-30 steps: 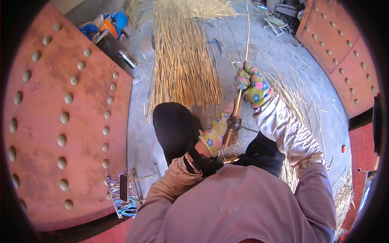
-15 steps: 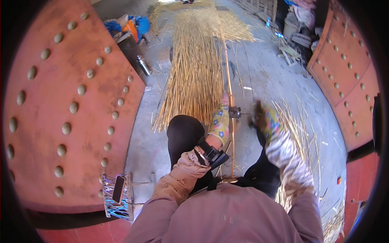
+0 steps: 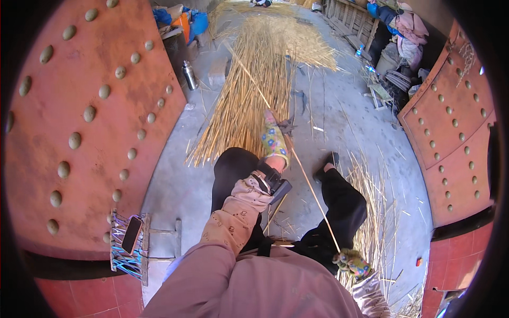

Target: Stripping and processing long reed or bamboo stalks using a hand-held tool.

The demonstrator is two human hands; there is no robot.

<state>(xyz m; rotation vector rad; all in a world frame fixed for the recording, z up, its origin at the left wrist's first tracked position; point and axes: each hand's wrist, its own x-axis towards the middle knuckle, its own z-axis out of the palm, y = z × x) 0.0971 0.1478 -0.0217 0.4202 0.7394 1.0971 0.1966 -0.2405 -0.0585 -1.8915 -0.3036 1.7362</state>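
Door leaves, 2: a left door (image 3: 95,169) and a right door (image 3: 448,143), both red and set with rows of domed studs, standing at either side of a grey concrete floor (image 3: 318,100). Reed bed (image 3: 238,116), 1: straw-coloured stalks laid lengthwise in front of the person. Loose stalks (image 3: 371,212): a thin spread on the floor beside the right leg. Reed stalk (image 3: 313,196), 1: single, slender, running slantwise from above the reed bed, past the left hand, down to the right hand beside the right thigh. Stool (image 3: 145,249), 1: wooden frame, seat woven with blue and purple strips, at the person's left. Hands, 2, in floral gloves: the left hand (image 3: 273,137) grasps a small dark-headed tool (image 3: 286,126) against the stalk, and whether the stalk passes through or beside it cannot be told; the right hand (image 3: 354,265) grasps the stalk's near end. Flask (image 3: 189,75), 1: metallic, upright, left of the reed bed. Phone (image 3: 132,236), 1: dark-screened, lying on the stool.
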